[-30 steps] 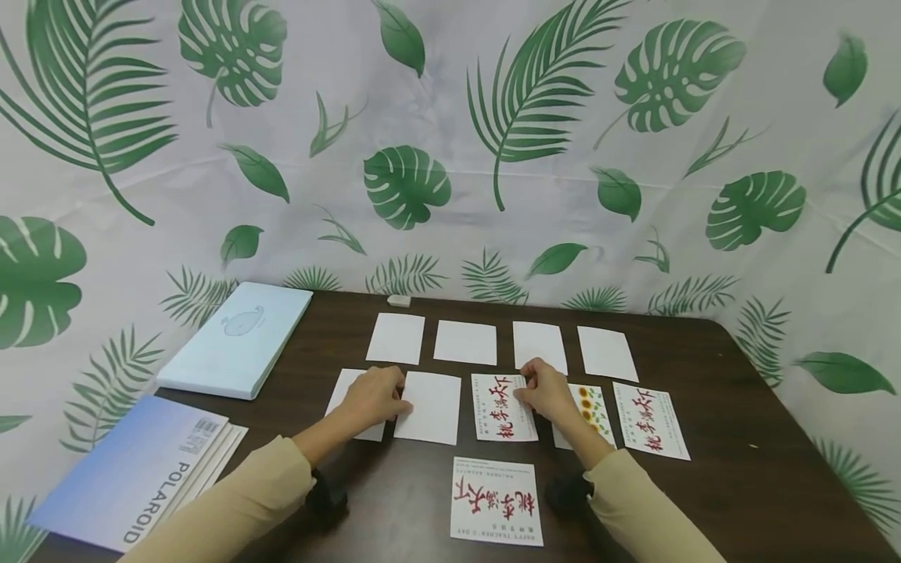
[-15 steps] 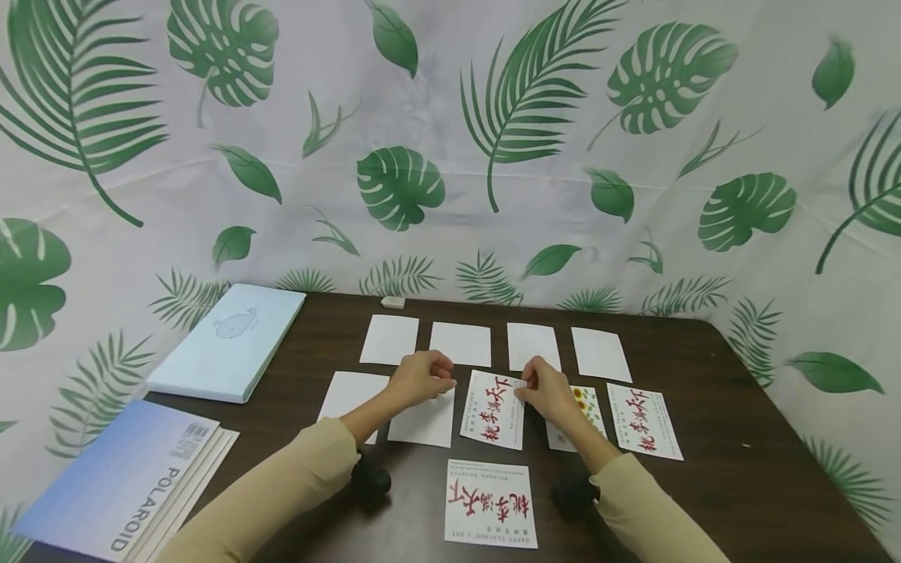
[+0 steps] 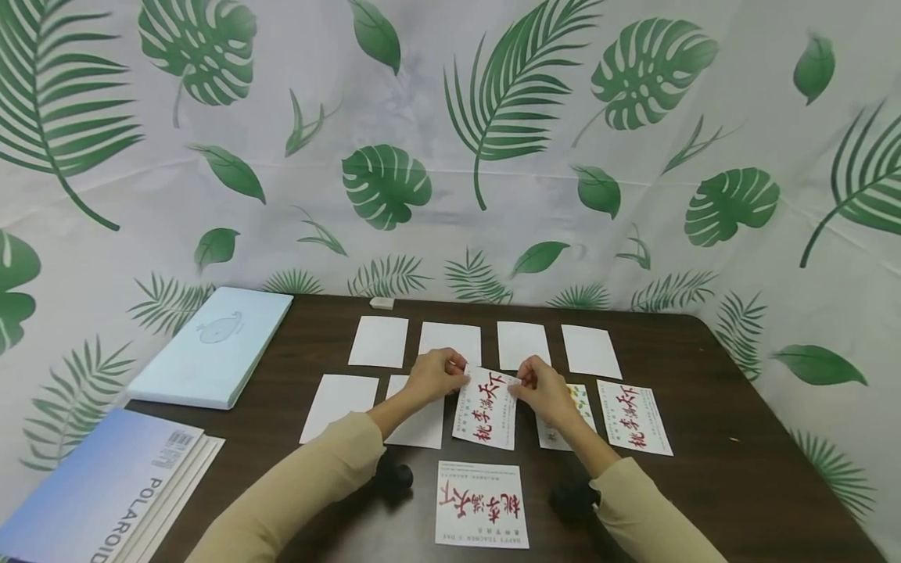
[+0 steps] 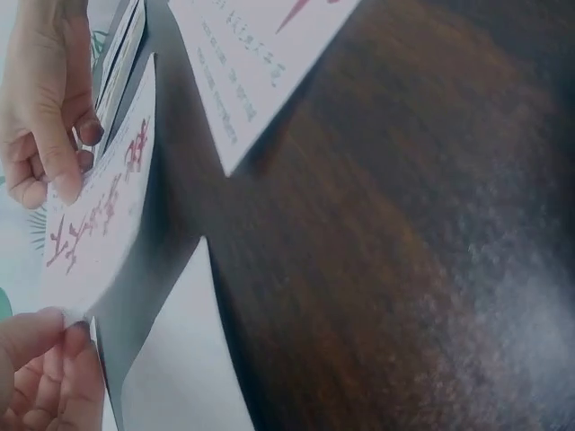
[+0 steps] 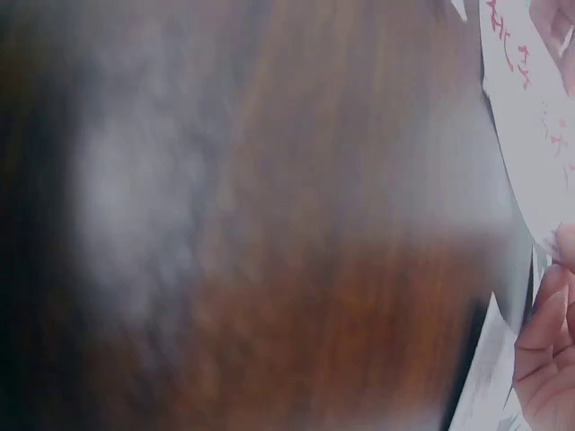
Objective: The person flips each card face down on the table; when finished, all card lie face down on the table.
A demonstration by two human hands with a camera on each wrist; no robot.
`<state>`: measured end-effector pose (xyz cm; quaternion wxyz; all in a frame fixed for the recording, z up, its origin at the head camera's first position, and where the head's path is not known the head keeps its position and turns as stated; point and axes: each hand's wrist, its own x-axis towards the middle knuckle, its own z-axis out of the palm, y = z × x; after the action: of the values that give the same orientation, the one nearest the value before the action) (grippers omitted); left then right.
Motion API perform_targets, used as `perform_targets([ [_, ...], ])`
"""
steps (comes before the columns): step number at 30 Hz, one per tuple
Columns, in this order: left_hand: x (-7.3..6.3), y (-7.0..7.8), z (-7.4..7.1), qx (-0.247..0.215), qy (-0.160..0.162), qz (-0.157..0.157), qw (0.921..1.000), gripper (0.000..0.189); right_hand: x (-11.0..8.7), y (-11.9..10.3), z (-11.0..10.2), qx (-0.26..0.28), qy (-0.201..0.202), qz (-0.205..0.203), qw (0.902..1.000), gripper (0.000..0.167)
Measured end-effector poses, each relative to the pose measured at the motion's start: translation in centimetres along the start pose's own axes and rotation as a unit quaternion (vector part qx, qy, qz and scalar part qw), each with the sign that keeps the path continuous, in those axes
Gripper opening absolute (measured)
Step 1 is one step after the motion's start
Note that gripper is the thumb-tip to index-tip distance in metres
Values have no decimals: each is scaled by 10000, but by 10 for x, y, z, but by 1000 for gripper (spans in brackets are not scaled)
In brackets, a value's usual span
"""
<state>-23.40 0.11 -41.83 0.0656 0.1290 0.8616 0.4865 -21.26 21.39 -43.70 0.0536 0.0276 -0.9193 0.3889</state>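
A white card (image 3: 484, 418) with red Chinese writing is tilted up off the table, held by both hands. My left hand (image 3: 432, 377) pinches its upper left corner, and my right hand (image 3: 547, 391) pinches its upper right edge. In the left wrist view, the card (image 4: 112, 211) stands clear of the tabletop between the left thumb and fingers (image 4: 54, 364) and the other hand. Only part of the right hand (image 5: 546, 350) shows in the right wrist view. Behind the right hand, a sunflower card (image 3: 583, 407) is partly covered.
Several white cards lie blank side up, among them one at the left (image 3: 338, 407) and one at the back right (image 3: 591, 352). Red-lettered cards lie at the front (image 3: 482, 532) and right (image 3: 635, 418). A pale blue book (image 3: 211, 344), POLAROID folders (image 3: 105, 485) and an eraser-like block (image 3: 382, 303) border them.
My left hand has moved right from the blank cards to the red-lettered card and now pinches its corner. The right hand has kept its grip while the card tilted up. The head view has shifted slightly.
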Motion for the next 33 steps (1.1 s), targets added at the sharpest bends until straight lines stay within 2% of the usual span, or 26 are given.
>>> perform_targets([
  [5,-1,1,-4,-115,-20,-109,9999,17,-6,-3,2,-50,344,63,9994,25],
  [8,-1,2,-7,-311,-66,-275,9991,18,-13,-10,5,169,440,26,9989,23],
  [13,-1,4,-11,-576,-75,-459,9973,18,-23,-28,18,1012,-211,-47,9946,14],
  [16,-2,6,-10,-558,-90,-438,9974,18,-29,-38,26,1285,-539,-99,9902,14],
  [22,-4,10,-7,-333,-52,-297,9990,19,-33,-53,35,931,-501,-147,9943,25],
  [27,-7,14,-8,-481,-126,-336,9982,21,-33,-59,35,573,-523,-123,9969,31],
  [30,-10,17,-8,-727,-235,-324,9966,21,-33,-59,33,783,-738,6,9942,26],
  [33,-12,17,-9,-1050,-415,-273,9932,19,-35,-60,30,1303,-1001,209,9862,23],
])
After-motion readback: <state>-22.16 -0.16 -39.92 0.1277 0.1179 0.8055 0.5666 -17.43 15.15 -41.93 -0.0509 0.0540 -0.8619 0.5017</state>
